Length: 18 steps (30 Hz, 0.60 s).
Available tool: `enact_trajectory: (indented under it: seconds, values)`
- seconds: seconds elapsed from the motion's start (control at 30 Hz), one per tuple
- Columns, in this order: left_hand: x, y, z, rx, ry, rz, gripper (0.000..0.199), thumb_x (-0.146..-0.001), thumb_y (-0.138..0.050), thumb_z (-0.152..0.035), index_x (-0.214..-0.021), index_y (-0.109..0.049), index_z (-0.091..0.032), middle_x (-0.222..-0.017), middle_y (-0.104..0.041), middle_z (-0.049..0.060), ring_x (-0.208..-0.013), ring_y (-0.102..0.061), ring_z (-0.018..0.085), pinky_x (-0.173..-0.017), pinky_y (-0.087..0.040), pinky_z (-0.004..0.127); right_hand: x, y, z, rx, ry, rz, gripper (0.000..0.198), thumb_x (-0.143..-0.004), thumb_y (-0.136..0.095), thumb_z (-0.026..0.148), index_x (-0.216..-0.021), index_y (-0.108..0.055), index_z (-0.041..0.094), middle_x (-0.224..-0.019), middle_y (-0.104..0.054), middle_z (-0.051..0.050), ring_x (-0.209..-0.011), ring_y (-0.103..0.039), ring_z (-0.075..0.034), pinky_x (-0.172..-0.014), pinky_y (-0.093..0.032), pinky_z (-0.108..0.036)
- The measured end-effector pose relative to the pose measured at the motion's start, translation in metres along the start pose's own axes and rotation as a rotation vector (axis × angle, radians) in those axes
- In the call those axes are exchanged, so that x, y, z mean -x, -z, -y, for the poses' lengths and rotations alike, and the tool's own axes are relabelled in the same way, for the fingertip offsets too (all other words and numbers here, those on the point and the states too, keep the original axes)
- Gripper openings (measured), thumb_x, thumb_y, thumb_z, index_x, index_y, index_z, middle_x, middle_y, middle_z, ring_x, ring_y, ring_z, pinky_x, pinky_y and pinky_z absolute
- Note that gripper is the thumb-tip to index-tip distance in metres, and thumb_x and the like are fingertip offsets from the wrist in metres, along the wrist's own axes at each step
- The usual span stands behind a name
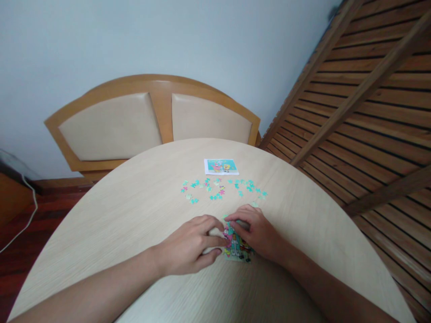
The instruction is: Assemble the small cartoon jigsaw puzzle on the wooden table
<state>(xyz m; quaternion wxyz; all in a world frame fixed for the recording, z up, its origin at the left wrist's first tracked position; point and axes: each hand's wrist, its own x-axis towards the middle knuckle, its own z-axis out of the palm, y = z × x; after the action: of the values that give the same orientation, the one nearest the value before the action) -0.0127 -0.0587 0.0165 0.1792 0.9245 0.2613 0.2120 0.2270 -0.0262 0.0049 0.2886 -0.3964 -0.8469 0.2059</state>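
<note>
Head view: partly assembled puzzle (pixel 235 251) on wood-grain table (pixel 124 220), printed figures' feet toward wearer, long axis seemingly near-far. Hands apart: left hand (pixel 193 244) at edge, fingers parted; right hand (pixel 257 231) partly over, grip unclear. Farther: knobbed loose pieces (pixel 221 192), rectangular card (pixel 212 165).

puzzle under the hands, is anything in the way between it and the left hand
Nothing visible stands between the left hand and the puzzle: the fingers reach its left edge. The right hand covers its upper right part, and the loose pieces lie beyond both hands.
</note>
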Motion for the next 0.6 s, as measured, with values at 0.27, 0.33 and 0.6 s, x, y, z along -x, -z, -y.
enact_trajectory:
  seconds: [0.27,0.33,0.6]
  values:
    - [-0.0004,-0.0004,-0.0002,0.004,0.004,0.005,0.026,-0.095,-0.058,-0.024,-0.119,-0.068,-0.025,-0.121,-0.06,0.007,-0.116,-0.057,0.023,-0.103,-0.048,0.041,-0.0007,0.0001,-0.0009,0.035,0.038,0.016,0.009,-0.092,-0.067,0.023,-0.096,-0.074,0.025,-0.089,-0.074,-0.002,-0.093,-0.064,-0.022,-0.086,-0.041,-0.04]
    - [-0.0001,-0.0002,-0.0002,0.003,0.005,0.012,0.026,-0.095,-0.058,-0.024,-0.119,-0.067,-0.025,-0.122,-0.06,0.008,-0.116,-0.057,0.024,-0.103,-0.048,0.041,-0.0009,0.0,-0.0024,0.037,0.054,0.018,0.01,-0.093,-0.066,0.024,-0.098,-0.074,0.025,-0.09,-0.075,-0.003,-0.094,-0.063,-0.022,-0.086,-0.042,-0.04]
    - [0.0005,-0.0005,-0.0002,0.016,0.0,0.001,0.027,-0.095,-0.056,-0.022,-0.119,-0.067,-0.025,-0.121,-0.06,0.008,-0.116,-0.057,0.023,-0.103,-0.047,0.04,-0.0017,-0.0006,-0.006,0.021,0.106,0.04,0.016,-0.096,-0.062,0.024,-0.105,-0.076,0.025,-0.092,-0.073,-0.005,-0.095,-0.061,-0.022,-0.085,-0.045,-0.039]
